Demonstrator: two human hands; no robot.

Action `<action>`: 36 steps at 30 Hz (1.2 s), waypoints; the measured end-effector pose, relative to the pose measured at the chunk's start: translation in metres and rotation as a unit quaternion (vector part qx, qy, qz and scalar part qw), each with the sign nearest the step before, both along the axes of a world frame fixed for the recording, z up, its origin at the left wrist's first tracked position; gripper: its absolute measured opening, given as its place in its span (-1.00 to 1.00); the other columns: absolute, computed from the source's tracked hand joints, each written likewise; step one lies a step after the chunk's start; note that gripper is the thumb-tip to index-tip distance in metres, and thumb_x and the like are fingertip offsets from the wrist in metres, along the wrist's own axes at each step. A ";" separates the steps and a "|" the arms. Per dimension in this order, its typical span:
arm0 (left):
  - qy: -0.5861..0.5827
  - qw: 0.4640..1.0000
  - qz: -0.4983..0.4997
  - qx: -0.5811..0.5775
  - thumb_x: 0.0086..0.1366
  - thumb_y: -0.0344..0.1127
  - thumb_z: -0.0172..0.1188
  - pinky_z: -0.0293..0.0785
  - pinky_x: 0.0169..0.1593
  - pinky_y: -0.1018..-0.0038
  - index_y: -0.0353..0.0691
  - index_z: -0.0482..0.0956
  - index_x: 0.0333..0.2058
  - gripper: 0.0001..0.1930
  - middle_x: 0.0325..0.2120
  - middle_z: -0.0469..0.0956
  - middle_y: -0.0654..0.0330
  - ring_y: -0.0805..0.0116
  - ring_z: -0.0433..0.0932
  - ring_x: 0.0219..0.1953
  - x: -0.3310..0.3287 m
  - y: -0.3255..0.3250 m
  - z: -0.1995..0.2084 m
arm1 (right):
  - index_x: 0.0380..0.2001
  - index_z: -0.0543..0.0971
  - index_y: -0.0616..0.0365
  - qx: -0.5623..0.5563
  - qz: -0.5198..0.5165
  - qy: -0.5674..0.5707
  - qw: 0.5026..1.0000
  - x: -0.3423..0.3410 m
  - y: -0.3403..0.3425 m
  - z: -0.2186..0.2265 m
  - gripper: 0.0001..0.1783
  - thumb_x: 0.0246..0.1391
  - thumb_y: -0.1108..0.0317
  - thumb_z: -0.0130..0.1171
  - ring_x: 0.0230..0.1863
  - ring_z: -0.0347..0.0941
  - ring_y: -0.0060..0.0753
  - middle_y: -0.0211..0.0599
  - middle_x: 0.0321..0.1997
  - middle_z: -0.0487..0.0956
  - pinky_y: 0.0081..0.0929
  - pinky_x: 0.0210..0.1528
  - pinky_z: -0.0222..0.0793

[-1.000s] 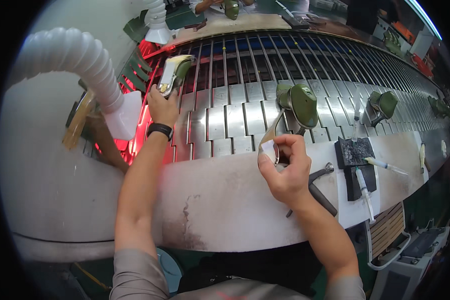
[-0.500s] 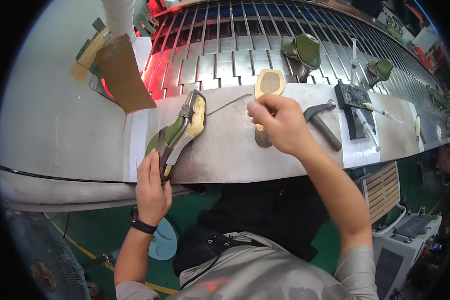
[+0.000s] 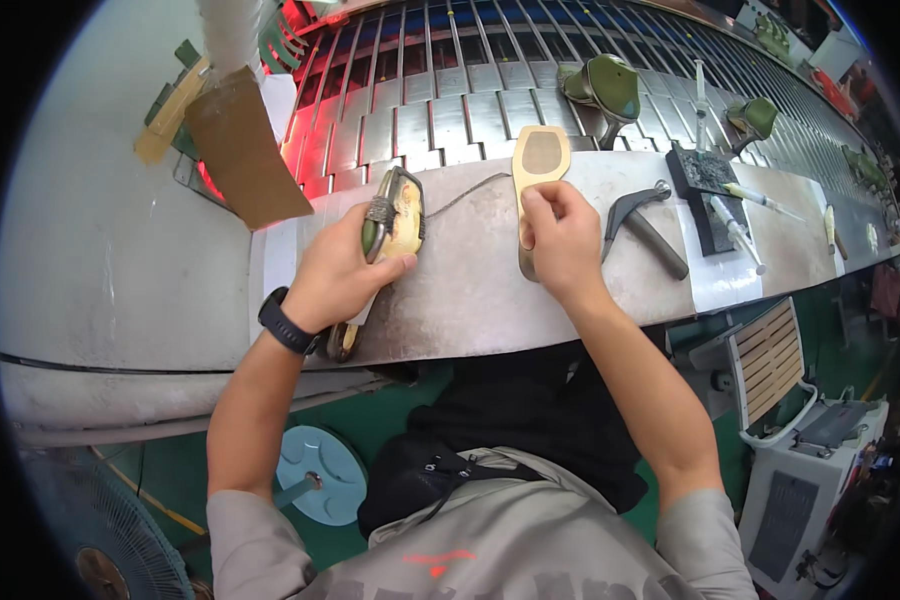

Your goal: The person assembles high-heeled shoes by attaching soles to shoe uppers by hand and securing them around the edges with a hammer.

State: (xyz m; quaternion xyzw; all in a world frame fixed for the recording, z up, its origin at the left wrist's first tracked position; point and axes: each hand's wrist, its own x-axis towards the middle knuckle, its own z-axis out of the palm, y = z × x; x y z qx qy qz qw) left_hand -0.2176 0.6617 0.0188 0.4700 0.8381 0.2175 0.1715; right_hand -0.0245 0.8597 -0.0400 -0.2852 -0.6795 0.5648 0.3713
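Our left hand [image 3: 345, 265] is curled firmly around the green and grey shoe with a cream underside [image 3: 405, 215], which is tipped sideways at the pale, smudged worktop [image 3: 450, 300]. To its right, our right hand [image 3: 567, 240] has bent fingers over the flat tan sole piece with a brown patch [image 3: 545, 152]; we can't tell if they pinch it. We should hold the shoe steady, touch its underside lightly, and keep the thin grey braided strap [image 3: 465, 195] from getting caught.

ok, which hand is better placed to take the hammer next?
Probably the right hand: nearer the hammer, though over the tan sole. The left hand holds the shoe, farther away.
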 end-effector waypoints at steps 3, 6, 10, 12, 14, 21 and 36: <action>-0.203 0.962 -0.012 0.183 0.29 -0.19 0.49 0.55 0.10 0.38 -0.44 0.42 0.25 -0.32 -0.01 0.68 0.10 0.39 0.63 -0.02 0.007 -0.027 0.014 | 0.05 0.57 0.36 0.356 -0.107 0.026 0.928 0.040 -0.033 0.030 -0.59 0.13 0.48 0.33 -0.03 0.59 -0.06 0.00 -0.01 0.65 -0.19 0.15 0.47; -0.363 0.882 -0.032 0.298 0.31 -0.10 0.49 0.50 0.21 0.37 -0.45 0.35 0.31 -0.23 0.13 0.60 0.09 0.35 0.59 0.11 0.030 -0.050 0.017 | 0.00 0.60 0.32 0.283 0.014 0.077 0.956 0.087 -0.063 0.047 -0.61 0.05 0.57 0.33 0.06 0.61 -0.08 0.01 0.06 0.65 -0.30 0.15 0.50; -0.494 0.817 -0.020 0.298 0.17 0.14 0.57 0.44 0.31 0.33 -0.51 0.24 0.38 0.07 0.25 0.51 0.00 0.26 0.54 0.24 0.069 -0.069 0.004 | 0.08 0.58 0.35 0.237 0.051 0.082 0.967 0.086 -0.077 0.068 -0.52 0.07 0.52 0.38 0.15 0.60 -0.11 0.04 0.11 0.65 -0.31 0.23 0.47; -0.533 0.799 -0.028 0.276 0.15 0.13 0.59 0.45 0.31 0.32 -0.51 0.23 0.38 0.08 0.25 0.51 -0.01 0.26 0.53 0.25 0.081 -0.075 -0.008 | 0.12 0.57 0.36 0.188 0.063 0.083 0.977 0.084 -0.078 0.068 -0.50 0.09 0.48 0.40 0.18 0.59 -0.14 0.04 0.13 0.65 -0.32 0.25 0.47; -0.572 0.779 -0.033 0.255 0.13 0.12 0.60 0.45 0.31 0.32 -0.52 0.22 0.39 0.10 0.26 0.50 -0.01 0.26 0.53 0.26 0.094 -0.080 -0.018 | 0.18 0.54 0.38 -0.053 0.218 0.095 0.970 0.087 -0.081 0.057 -0.46 0.18 0.40 0.42 0.21 0.57 -0.23 0.01 0.13 0.66 -0.32 0.28 0.44; -0.655 0.720 -0.018 0.229 0.10 0.17 0.61 0.54 0.25 0.29 -0.50 0.24 0.38 0.12 0.18 0.57 -0.08 0.18 0.61 0.17 0.119 -0.073 -0.052 | -0.15 0.69 0.31 -0.201 0.247 0.016 0.948 0.118 -0.077 0.045 -0.75 0.38 0.29 0.32 -0.46 0.42 -0.74 -0.42 -0.38 0.66 -0.68 -0.42 0.34; -0.778 0.563 -0.065 0.272 0.25 0.73 -0.10 0.44 0.34 -0.01 -0.45 0.42 0.17 0.14 -0.01 0.59 -0.10 0.00 0.55 0.18 0.147 -0.058 -0.076 | 0.35 0.40 0.32 -0.429 0.242 0.122 0.862 0.137 -0.114 -0.025 -0.36 0.36 0.21 0.33 0.15 0.51 -0.54 -0.29 0.19 0.59 -0.46 0.22 0.46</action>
